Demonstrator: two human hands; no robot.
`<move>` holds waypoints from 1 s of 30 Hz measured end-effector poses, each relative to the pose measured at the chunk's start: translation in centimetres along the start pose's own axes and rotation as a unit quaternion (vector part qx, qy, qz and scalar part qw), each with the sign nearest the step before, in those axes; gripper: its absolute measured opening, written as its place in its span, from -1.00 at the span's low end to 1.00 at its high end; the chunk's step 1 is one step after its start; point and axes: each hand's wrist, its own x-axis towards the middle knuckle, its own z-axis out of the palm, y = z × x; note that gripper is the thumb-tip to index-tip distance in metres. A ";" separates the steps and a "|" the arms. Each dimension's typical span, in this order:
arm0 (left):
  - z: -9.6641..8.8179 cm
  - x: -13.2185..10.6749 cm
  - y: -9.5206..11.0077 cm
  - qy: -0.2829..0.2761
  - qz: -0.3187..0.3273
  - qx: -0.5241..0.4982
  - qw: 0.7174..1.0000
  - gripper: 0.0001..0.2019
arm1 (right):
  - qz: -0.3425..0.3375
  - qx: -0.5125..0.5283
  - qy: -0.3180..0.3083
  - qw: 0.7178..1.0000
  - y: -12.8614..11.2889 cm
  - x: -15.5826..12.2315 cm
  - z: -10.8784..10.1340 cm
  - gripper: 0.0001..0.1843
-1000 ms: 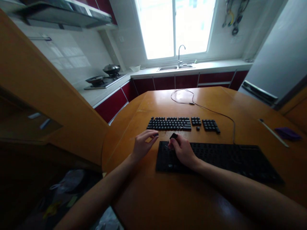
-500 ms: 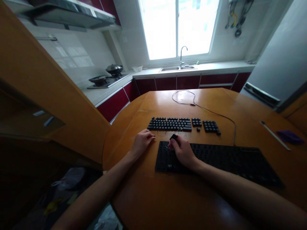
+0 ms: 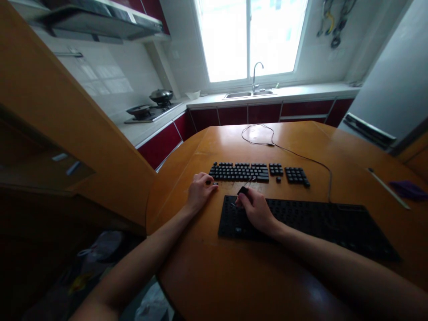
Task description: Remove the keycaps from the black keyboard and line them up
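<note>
A black keyboard base (image 3: 321, 220) with its keys stripped lies on the round wooden table (image 3: 240, 276). Beyond it, the removed black keycaps (image 3: 239, 171) are laid out in rows, with a smaller block (image 3: 297, 175) to the right. My right hand (image 3: 256, 209) rests on the base's left end, fingers closed on a small black puller tool (image 3: 243, 190) with wire loops. My left hand (image 3: 199, 192) sits on the table at the left end of the keycap rows, fingers curled, pinching a keycap (image 3: 215, 183).
The keyboard's cable (image 3: 284, 149) loops across the far table. A thin stick (image 3: 388, 188) and a purple cloth (image 3: 408, 189) lie at the right. A wooden cabinet (image 3: 67, 133) stands left; kitchen counter, stove and sink lie behind.
My left hand has moved forward from the table beside the base to the left end of the keycap rows and its fingers have curled. My right hand stays put.
</note>
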 end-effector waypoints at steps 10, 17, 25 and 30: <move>0.9 0.5 -0.6 0.022 -0.072 0.073 0.994 -0.35 | 0.009 0.005 -0.008 1.000 0.0 -0.1 0.0 -0.76; 0.9 0.7 -1.1 0.019 -0.098 0.060 0.993 -0.33 | 0.007 0.006 -0.015 1.000 0.1 -0.1 0.0 -0.75; 0.9 0.8 -1.3 0.016 -0.110 0.068 0.992 -0.33 | 0.011 -0.007 -0.016 1.000 -0.3 0.0 -0.1 -0.74; 0.8 0.8 -1.4 0.012 -0.115 0.069 0.991 -0.34 | 0.017 -0.001 -0.016 1.000 -0.3 0.0 -0.2 -0.75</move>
